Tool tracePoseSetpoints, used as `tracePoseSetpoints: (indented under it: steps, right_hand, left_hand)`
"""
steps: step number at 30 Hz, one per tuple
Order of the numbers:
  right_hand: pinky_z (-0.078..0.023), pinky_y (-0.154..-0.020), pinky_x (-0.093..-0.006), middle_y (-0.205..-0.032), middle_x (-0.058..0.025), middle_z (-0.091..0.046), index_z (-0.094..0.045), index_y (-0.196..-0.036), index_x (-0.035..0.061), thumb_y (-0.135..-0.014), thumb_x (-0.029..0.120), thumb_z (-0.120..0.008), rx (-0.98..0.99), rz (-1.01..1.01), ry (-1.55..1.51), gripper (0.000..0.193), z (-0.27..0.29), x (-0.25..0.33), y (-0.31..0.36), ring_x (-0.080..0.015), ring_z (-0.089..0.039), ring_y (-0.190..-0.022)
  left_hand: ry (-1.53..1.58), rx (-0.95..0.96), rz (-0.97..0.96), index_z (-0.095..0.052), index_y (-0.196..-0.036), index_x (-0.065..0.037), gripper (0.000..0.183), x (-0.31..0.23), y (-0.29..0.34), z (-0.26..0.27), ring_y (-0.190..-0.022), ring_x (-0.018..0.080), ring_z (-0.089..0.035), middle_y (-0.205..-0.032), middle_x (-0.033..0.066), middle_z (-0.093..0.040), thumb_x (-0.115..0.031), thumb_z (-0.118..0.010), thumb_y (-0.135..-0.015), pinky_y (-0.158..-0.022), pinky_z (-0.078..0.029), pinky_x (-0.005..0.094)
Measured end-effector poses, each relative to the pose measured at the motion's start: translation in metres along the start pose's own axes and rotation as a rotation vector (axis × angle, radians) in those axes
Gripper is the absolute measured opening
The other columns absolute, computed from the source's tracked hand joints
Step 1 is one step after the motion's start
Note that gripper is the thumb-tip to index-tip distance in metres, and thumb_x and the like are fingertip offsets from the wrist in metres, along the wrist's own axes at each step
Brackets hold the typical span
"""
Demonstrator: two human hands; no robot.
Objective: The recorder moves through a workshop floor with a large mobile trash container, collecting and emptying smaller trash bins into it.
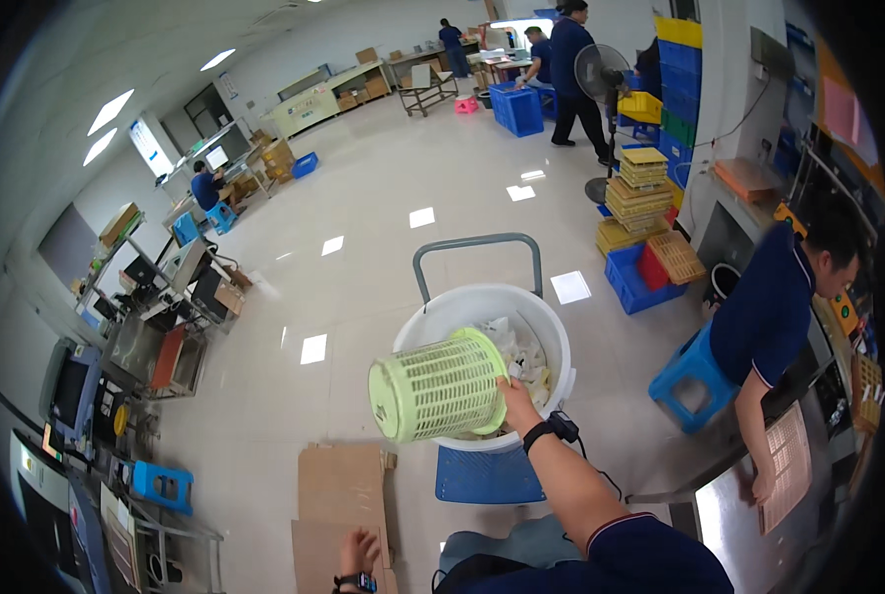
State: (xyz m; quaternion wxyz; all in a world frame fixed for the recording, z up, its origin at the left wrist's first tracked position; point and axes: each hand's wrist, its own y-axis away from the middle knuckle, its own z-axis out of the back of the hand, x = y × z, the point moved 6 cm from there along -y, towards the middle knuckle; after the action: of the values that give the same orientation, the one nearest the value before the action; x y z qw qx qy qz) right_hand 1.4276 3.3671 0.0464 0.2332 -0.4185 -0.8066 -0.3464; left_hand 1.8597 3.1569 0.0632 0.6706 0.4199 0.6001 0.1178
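A light green slotted plastic basket (440,388) lies tipped on its side over a large white round tub (559,342). My right hand (518,404) grips the basket by its rim, and its mouth faces right into the tub. Crumpled whitish plastic waste (523,358) fills part of the tub; the basket hides the rest of the contents. Low at the bottom edge, my left hand (361,550) hangs over a flat cardboard sheet (343,490), fingers loosely curled and apart, holding nothing.
A grey push handle (477,240) rises behind the tub, and a blue platform (487,475) shows in front. At right, a person on a blue stool (695,381) handles a perforated tan tray (785,465). Stacked yellow trays (640,198) and a standing fan (601,74) are farther back.
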Motion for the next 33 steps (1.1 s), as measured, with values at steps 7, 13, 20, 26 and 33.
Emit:
tracePoseSetpoints:
  steps: [7, 13, 20, 26, 33]
  right_hand:
    - [-0.045, -0.074, -0.0444, -0.100, -0.0111, -0.052, -0.044, -0.106, 0.0038, -0.087, 0.021, -0.042, 0.018, -0.118, -0.346, 0.026, 0.019, -0.010, -0.038, -0.0267, -0.054, -0.088]
    - [-0.037, -0.084, -0.0507, -0.114, -0.0153, -0.045, -0.040, -0.112, 0.0067, -0.088, 0.028, -0.036, 0.080, -0.138, -0.438, 0.032, -0.016, 0.004, -0.039, -0.0316, -0.045, -0.103]
    - [-0.032, -0.088, -0.0524, -0.118, -0.0158, -0.042, -0.036, -0.117, 0.0064, -0.088, 0.032, -0.034, 0.115, -0.101, -0.502, 0.039, -0.006, 0.024, -0.023, -0.0320, -0.041, -0.108]
    - [-0.034, -0.089, -0.0494, -0.120, -0.0154, -0.041, -0.035, -0.119, 0.0060, -0.089, 0.032, -0.030, 0.054, -0.018, -0.496, 0.039, 0.045, 0.034, -0.030, -0.0318, -0.041, -0.108]
    - [-0.033, -0.090, -0.0484, -0.122, -0.0129, -0.039, -0.032, -0.121, 0.0072, -0.091, 0.031, -0.023, -0.097, 0.040, -0.574, 0.040, 0.106, 0.002, -0.019, -0.0294, -0.039, -0.111]
  left_hand:
    - [-0.120, -0.146, 0.138, -0.021, -0.128, -0.005, 0.060, 0.058, -0.003, 0.086, -0.119, 0.0248, -0.030, -0.133, 0.0107, -0.024, -0.043, -0.036, -0.084, -0.093, -0.026, 0.0467]
    - [-0.195, 0.039, -0.057, -0.023, -0.128, -0.005, 0.058, 0.106, -0.080, 0.149, -0.119, 0.0240, -0.031, -0.133, 0.0086, -0.026, -0.041, -0.035, -0.084, -0.092, -0.029, 0.0456]
    - [-0.236, 0.089, -0.098, -0.025, -0.127, -0.005, 0.055, 0.104, -0.086, 0.116, -0.117, 0.0245, -0.033, -0.131, 0.0102, -0.029, -0.039, -0.034, -0.085, -0.090, -0.030, 0.0455]
    - [-0.104, -0.067, 0.127, -0.027, -0.125, -0.004, 0.052, 0.099, -0.067, 0.085, -0.114, 0.0254, -0.037, -0.130, 0.0120, -0.030, -0.035, -0.036, -0.085, -0.088, -0.034, 0.0442]
    - [-0.225, 0.034, 0.013, -0.027, -0.125, -0.001, 0.053, 0.123, -0.078, 0.104, -0.114, 0.0273, -0.037, -0.130, 0.0133, -0.029, -0.034, -0.037, -0.085, -0.088, -0.035, 0.0430]
